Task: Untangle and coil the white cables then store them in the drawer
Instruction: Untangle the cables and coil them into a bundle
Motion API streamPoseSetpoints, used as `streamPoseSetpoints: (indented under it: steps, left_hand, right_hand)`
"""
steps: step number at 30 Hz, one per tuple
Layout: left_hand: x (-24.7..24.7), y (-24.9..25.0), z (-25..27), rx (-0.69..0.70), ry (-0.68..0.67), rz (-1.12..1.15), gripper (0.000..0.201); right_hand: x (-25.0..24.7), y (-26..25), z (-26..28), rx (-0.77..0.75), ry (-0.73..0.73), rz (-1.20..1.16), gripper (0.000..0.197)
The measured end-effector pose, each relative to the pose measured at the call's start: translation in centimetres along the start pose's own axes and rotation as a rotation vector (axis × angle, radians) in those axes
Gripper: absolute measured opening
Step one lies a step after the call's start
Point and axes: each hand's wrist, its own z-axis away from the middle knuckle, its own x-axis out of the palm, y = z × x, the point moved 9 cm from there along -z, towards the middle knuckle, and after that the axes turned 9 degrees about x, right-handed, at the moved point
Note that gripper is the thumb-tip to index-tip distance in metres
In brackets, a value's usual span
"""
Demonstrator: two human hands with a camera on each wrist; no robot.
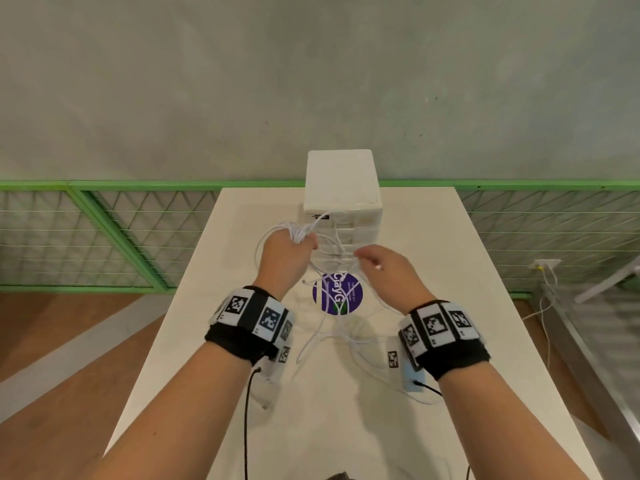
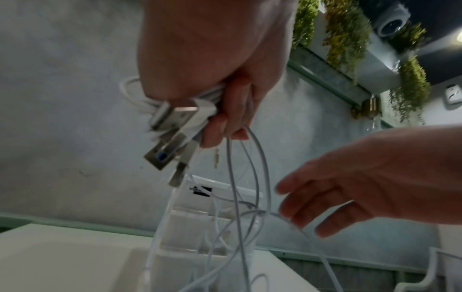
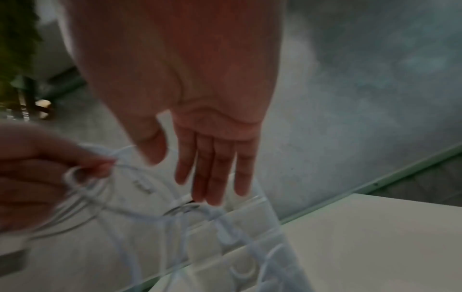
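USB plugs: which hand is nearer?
Left. The left hand grips the USB plugs with the bunched white cables; the right hand is open, off to the side and lower, reaching the hanging strands.

Both forearms raised with banded wrists, left hand (image 1: 285,252) fisted around white cables (image 2: 240,177), right hand (image 1: 391,271) fingers extended, relaxed

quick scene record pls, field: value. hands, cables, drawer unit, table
left hand: left hand raised, grips a bunch of white cables with USB plugs sticking out
right hand: right hand fingers straight, reaching at hanging strands; grip not evident
cables: still tangled, strands trail down to the table
drawer unit: white drawer unit at table's far edge, behind the hands; drawers look closed
other: purple round sticker on table under the cables
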Motion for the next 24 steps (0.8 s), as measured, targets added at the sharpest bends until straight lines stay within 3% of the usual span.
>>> streamPoseSetpoints:
  steps: [3, 7, 10, 12, 15, 18, 20, 22, 24]
  left_hand:
    - [1.6, 1.4, 0.5, 0.065, -0.044, 0.000, 0.034]
    - [1.3, -0.4, 0.3, 0.032, -0.028, -0.014, 0.026]
    - [0.1, -5.8, 0.4, -0.090, 0.019, -0.129, 0.028]
    - [0.0, -10.4, 1.1, -0.196, -0.017, -0.244, 0.025]
    - [0.0, -16.5, 1.9, -0.338, -0.084, -0.355, 0.033]
    - [-2.3, -19.5, 2.3, -0.443, -0.031, -0.395, 0.035]
    - [-3.5, -19.1, 2.3, -0.448, 0.024, -0.350, 0.033]
    - [-3.5, -17.2, 1.8, -0.377, 0.041, -0.282, 0.023]
    - [-2.6, -14.7, 1.0, -0.294, 0.046, -0.232, 0.023]
  right_hand:
    - [3.3, -0.7, -0.3, 0.015, -0.113, 0.204, 0.038]
    - [1.4, 0.3, -0.6, 0.013, 0.042, 0.230, 0.023]
    - [-3.0, 0.4, -0.1, 0.027, 0.235, -0.073, 0.021]
    - [-5.6, 0.1, 0.5, 0.016, 0.331, -0.321, 0.020]
    - [-8.3, -0.5, 1.6, -0.019, 0.475, -0.506, 0.020]
    - [-10.9, 2.6, 2.4, 0.103, 0.678, -0.667, 0.019]
    - [-12.3, 6.0, 2.3, 0.222, 0.780, -0.638, 0.021]
    - [-11.8, 8.6, 0.7, 0.372, 0.660, -0.358, 0.027]
    - [-8.8, 10.4, -0.7, 0.520, 0.391, -0.011, 0.033]
